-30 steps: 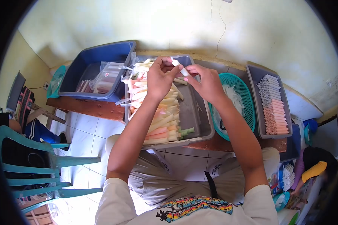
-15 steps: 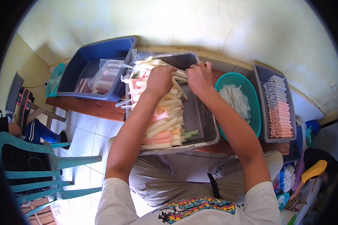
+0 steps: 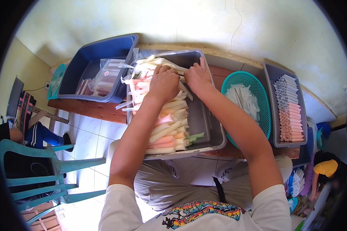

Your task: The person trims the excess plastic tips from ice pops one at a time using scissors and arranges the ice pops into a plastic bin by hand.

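A grey tub (image 3: 216, 144) in front of me holds many pale, pink and a few green ice pops (image 3: 167, 129) in clear plastic tubes. Over its far part, my left hand (image 3: 164, 83) is closed with its fingers curled down among the cream-coloured pops. My right hand (image 3: 198, 78) is close beside it, pinched, with one finger sticking up. A cream ice pop (image 3: 180, 71) spans the small gap between both hands. Its ends are hidden by the fingers. Knotted clear plastic bags (image 3: 127, 66) lie along the tub's left rim.
On the left stands a blue tub (image 3: 75, 61) with bagged tubes. To the right are a teal basket (image 3: 265, 109) of clear plastic sleeves and a grey tray (image 3: 272, 140) of lilac and pink tubes. A green chair (image 3: 31, 150) and a person in yellow (image 3: 325, 168) flank me.
My right hand has moved left towards my left hand, narrowing the gap between them. The person on the right has shifted. The whole view has moved slightly.
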`<state>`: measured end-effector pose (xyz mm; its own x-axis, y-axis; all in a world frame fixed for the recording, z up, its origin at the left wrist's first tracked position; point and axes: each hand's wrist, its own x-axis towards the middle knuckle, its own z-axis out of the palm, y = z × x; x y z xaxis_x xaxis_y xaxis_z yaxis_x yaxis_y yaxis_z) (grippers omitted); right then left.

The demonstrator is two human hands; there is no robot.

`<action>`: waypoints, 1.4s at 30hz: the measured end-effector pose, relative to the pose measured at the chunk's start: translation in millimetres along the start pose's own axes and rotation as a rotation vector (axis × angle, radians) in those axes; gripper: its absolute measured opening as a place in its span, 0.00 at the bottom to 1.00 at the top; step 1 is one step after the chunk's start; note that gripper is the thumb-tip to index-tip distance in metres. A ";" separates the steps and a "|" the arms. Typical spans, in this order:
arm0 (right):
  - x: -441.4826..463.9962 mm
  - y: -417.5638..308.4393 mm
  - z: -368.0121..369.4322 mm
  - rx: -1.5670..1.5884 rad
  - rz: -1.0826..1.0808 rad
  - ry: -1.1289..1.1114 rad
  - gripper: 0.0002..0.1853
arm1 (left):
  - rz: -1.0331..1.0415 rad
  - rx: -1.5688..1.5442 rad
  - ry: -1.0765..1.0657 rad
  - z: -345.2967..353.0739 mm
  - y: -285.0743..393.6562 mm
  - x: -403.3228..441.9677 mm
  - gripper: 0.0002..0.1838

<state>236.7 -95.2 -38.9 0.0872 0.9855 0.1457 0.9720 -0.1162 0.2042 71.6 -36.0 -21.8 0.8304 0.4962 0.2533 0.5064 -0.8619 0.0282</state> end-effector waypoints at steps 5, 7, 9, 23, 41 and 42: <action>1.2 0.6 11.0 0.065 0.001 0.101 0.15 | -0.005 -0.010 0.019 0.4 0.3 -1.0 0.13; -0.6 0.3 8.0 0.084 0.005 0.091 0.14 | -0.009 -0.022 0.020 -0.1 0.8 -0.9 0.13; -4.6 -0.2 6.1 0.070 -0.002 0.093 0.14 | -0.007 -0.028 0.035 0.4 1.3 -2.1 0.13; -52.0 -5.4 -25.9 0.254 -0.068 0.019 0.11 | -0.025 -0.031 -0.004 -4.6 7.9 -1.2 0.13; -48.1 -6.7 -23.3 0.459 0.059 0.008 0.16 | -0.063 -0.158 0.114 -13.3 9.7 -0.6 0.10; -48.7 -5.6 -22.3 0.504 0.051 0.100 0.16 | -0.074 -0.211 0.148 -16.0 9.0 -0.1 0.10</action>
<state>222.2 -145.3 -25.6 0.1401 0.9607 0.2397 0.9537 -0.0658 -0.2935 72.4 -45.5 -6.2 0.7417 0.5517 0.3814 0.4922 -0.8341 0.2492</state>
